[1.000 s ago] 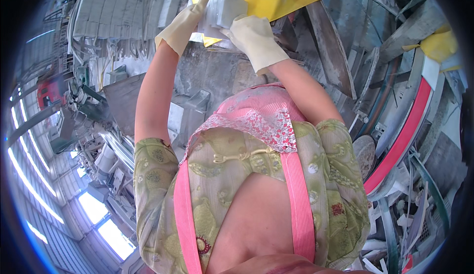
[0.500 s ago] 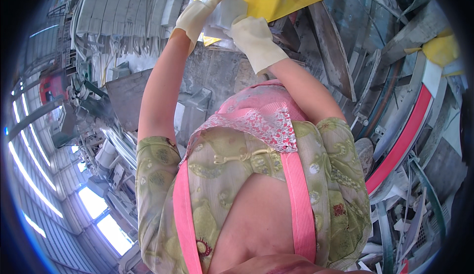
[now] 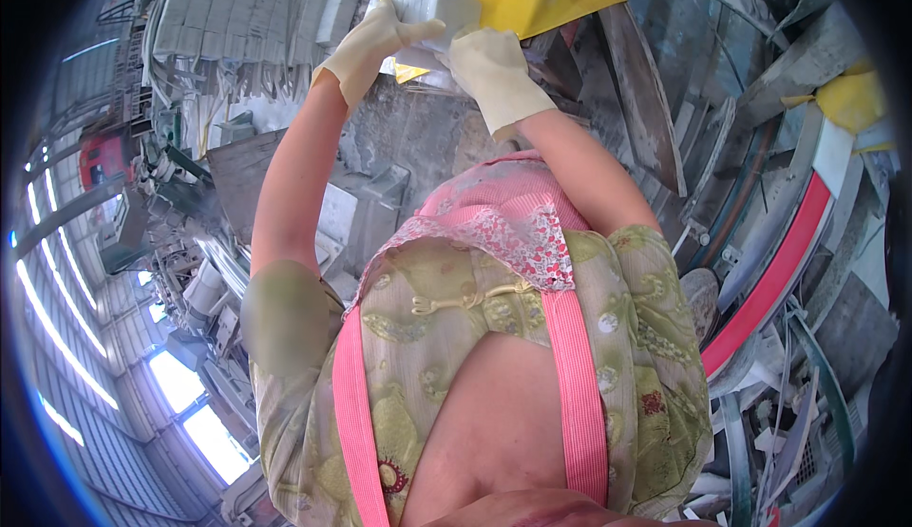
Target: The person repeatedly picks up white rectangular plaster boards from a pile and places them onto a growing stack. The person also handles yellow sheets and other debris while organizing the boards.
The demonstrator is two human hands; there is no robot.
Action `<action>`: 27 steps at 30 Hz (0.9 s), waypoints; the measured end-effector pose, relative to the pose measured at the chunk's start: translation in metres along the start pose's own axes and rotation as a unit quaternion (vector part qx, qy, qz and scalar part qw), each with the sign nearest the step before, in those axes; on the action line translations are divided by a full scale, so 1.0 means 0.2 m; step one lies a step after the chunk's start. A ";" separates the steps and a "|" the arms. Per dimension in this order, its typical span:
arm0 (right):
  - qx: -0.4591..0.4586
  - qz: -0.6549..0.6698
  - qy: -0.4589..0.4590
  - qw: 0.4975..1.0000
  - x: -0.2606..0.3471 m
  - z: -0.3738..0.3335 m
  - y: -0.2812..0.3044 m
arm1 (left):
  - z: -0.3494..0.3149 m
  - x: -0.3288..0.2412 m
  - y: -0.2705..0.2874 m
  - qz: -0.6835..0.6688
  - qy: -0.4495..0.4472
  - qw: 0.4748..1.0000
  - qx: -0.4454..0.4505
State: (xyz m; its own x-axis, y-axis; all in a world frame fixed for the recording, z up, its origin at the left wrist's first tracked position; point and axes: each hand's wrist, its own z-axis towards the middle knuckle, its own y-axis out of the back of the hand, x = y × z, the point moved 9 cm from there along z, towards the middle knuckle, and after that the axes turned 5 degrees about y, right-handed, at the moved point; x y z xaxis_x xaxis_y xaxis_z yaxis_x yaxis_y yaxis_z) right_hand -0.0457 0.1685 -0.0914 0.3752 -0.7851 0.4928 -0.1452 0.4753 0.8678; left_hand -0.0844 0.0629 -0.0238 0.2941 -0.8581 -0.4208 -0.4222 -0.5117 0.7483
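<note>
There, your left hand (image 3: pixel 378 43) has the white slab stack (image 3: pixel 446 12) by its left side; your right hand (image 3: pixel 489 66) meets the near right corner, its grip I can't tell. Yellow sheeting (image 3: pixel 565 0) shows around, grey slabs (image 3: pixel 247 14) leftward.

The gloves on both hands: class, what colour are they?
Plain pale cream, on the left hand and the right hand; the head view shows it best.
</note>
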 end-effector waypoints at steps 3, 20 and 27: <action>-0.038 -0.015 0.005 0.999 0.00 0.01 -0.01 | 0.05 0.01 0.00 0.048 -0.018 0.998 0.024; -0.067 0.070 -0.040 0.994 -0.01 -0.07 0.10 | 0.16 0.01 0.04 0.129 -0.039 0.984 -0.115; -0.142 0.434 0.064 0.887 -0.29 0.16 0.09 | 0.10 -0.03 0.07 0.156 -0.167 0.970 -0.077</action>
State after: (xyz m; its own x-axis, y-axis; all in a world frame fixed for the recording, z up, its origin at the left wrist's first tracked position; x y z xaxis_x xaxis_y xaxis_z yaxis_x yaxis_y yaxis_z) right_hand -0.0998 0.2091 -0.1012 0.3381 -0.0306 0.9406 -0.2008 0.9741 0.1039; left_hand -0.1100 0.0600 -0.0216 -0.1323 -0.9496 -0.2841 -0.3048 -0.2337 0.9233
